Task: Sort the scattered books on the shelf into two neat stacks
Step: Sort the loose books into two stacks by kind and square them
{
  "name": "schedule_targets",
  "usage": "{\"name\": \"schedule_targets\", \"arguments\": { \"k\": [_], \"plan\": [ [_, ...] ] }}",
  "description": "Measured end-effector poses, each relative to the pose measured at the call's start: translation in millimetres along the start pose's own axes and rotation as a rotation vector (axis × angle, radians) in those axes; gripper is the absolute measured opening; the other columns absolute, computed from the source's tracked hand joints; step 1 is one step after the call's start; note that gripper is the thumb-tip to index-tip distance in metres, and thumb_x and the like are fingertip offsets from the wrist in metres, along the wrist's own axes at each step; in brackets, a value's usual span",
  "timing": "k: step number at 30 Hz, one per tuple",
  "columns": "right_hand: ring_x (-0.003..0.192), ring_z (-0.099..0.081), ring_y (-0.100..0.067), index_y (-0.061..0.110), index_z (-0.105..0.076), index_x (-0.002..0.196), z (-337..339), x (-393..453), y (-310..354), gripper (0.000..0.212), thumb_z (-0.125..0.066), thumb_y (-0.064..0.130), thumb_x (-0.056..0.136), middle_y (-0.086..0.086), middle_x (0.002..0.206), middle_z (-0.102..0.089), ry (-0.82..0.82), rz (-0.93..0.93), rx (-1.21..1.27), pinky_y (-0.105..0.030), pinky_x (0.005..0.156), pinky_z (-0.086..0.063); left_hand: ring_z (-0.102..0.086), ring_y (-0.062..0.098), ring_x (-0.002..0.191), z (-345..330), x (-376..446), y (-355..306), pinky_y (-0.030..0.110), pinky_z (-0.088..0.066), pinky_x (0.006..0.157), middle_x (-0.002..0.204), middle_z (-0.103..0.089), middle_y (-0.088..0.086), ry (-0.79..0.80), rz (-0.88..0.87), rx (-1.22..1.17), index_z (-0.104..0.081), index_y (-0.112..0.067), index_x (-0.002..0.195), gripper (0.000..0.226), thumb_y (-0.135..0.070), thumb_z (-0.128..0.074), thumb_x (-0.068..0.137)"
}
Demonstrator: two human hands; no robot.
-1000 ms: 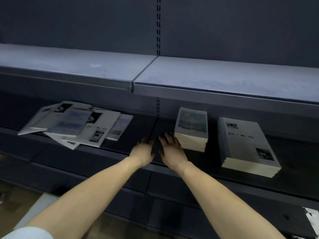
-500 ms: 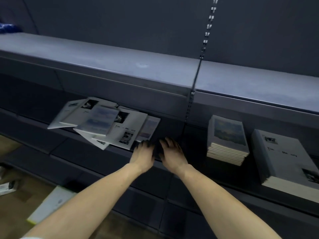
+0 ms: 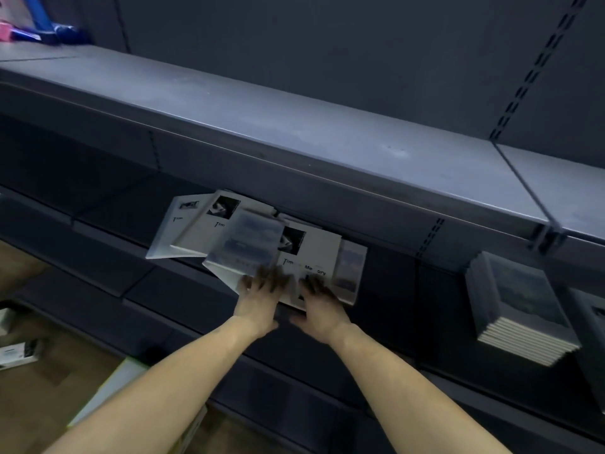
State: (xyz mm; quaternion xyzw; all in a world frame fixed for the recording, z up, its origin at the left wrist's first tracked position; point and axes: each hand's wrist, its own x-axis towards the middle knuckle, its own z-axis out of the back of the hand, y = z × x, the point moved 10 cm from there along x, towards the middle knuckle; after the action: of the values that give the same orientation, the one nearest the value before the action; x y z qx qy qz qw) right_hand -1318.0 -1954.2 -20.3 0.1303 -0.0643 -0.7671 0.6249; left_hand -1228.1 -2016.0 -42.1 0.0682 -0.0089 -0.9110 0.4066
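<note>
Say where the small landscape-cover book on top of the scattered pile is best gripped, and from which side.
Probably its near edge, from the front. The landscape-cover book lies flat atop the pile with that edge facing the person, right beside the left hand; the upper shelf overhangs the back, blocking a reach from above.

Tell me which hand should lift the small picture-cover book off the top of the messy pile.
Left, probably: the left hand already touches the small book's near edge; the right hand rests on the white book.

Fingertips of the left hand and right hand blur over the scattered books; cover lettering partly unreadable.
</note>
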Motion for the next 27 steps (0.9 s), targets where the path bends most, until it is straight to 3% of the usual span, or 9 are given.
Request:
{"name": "schedule_targets", "arguments": {
  "k": [2,8,12,16,21,24,25,27],
  "plan": [
    [0.148,-0.012,-0.029,0.011,-0.013,0.155,-3.8,11.9,4.8,0.091,-0.065,0.045,0.089,-0.012,0.161,-0.013,0.003,-0.035,-0.039,-0.036,0.119,-0.018,0.015,0.039,0.146,-1.1,6.8,9.2,0.058,-0.008,0.117,0.16,0.021,0.005,-0.011,-0.022,-0.01,0.017,-0.03,0.153,0.114,-0.045,-0.07,0.081],
    [0.126,-0.046,-0.03,0.007,-0.032,0.145,1.4,36.8,13.2,0.076,-0.064,0.046,0.088,-0.015,0.142,-0.043,-0.013,-0.092,-0.143,-0.036,0.101,-0.044,0.024,0.04,0.143,-6.6,24.3,24.1,0.059,-0.003,0.116,0.157,0.03,0.006,-0.019,-0.038,0.001,0.03,-0.033,0.146,0.108,-0.035,-0.061,0.088],
    [0.117,-0.053,-0.029,0.008,-0.045,0.134,9.3,44.2,13.8,0.064,-0.059,0.049,0.088,-0.013,0.131,-0.053,-0.006,-0.007,-0.185,-0.035,0.095,-0.046,0.031,0.036,0.14,-11.3,30.1,25.6,0.06,0.003,0.116,0.152,0.039,0.002,0.034,-0.053,-0.043,0.032,-0.034,0.145,0.114,-0.032,-0.064,0.085],
    [0.116,-0.053,-0.03,0.006,-0.043,0.134,7.8,42.3,18.9,0.059,-0.054,0.046,0.091,-0.015,0.131,-0.052,0.012,0.035,-0.222,-0.035,0.093,-0.045,0.034,0.035,0.139,-3.3,25.1,25.3,0.059,0.002,0.116,0.153,0.038,0.003,-0.009,-0.065,-0.08,0.032,-0.035,0.146,0.112,-0.028,-0.062,0.086],
    [0.107,-0.058,-0.035,-0.001,-0.029,0.141,5.4,34.4,16.0,0.065,-0.047,0.041,0.094,-0.024,0.128,-0.053,0.005,-0.012,-0.368,-0.035,0.081,-0.046,0.008,0.039,0.147,0.7,8.1,22.2,0.061,-0.014,0.115,0.162,0.006,0.015,-0.219,-0.187,-0.102,0.018,-0.033,0.152,0.122,-0.039,-0.076,0.076],
    [0.101,-0.06,-0.035,-0.003,-0.028,0.141,2.6,25.2,7.4,0.058,-0.043,0.033,0.098,-0.026,0.122,-0.056,-0.019,-0.072,-0.502,-0.035,0.078,-0.046,-0.001,0.039,0.148,-2.4,2.1,23.0,0.06,-0.019,0.114,0.161,-0.005,0.016,-0.22,-0.245,-0.096,0.013,-0.031,0.154,0.115,-0.023,-0.072,0.078],
    [0.097,-0.062,-0.034,-0.003,-0.029,0.14,2.6,23.0,2.2,0.055,-0.042,0.029,0.098,-0.026,0.118,-0.058,-0.028,-0.11,-0.547,-0.035,0.077,-0.049,-0.01,0.04,0.147,1.3,0.4,25.7,0.058,-0.024,0.113,0.159,-0.014,0.017,-0.237,-0.234,-0.105,0.006,-0.029,0.155,0.114,-0.015,-0.072,0.074],
    [0.086,-0.066,-0.031,-0.004,-0.031,0.138,2.9,18.1,-7.2,0.049,-0.04,0.021,0.097,-0.024,0.108,-0.064,-0.023,-0.161,-0.622,-0.034,0.07,-0.054,-0.037,0.04,0.134,10.2,-2.1,34.7,0.052,-0.041,0.105,0.141,-0.038,0.018,-0.306,-0.182,-0.123,-0.024,-0.017,0.153,0.107,-0.003,-0.075,0.06]
  ]
}}
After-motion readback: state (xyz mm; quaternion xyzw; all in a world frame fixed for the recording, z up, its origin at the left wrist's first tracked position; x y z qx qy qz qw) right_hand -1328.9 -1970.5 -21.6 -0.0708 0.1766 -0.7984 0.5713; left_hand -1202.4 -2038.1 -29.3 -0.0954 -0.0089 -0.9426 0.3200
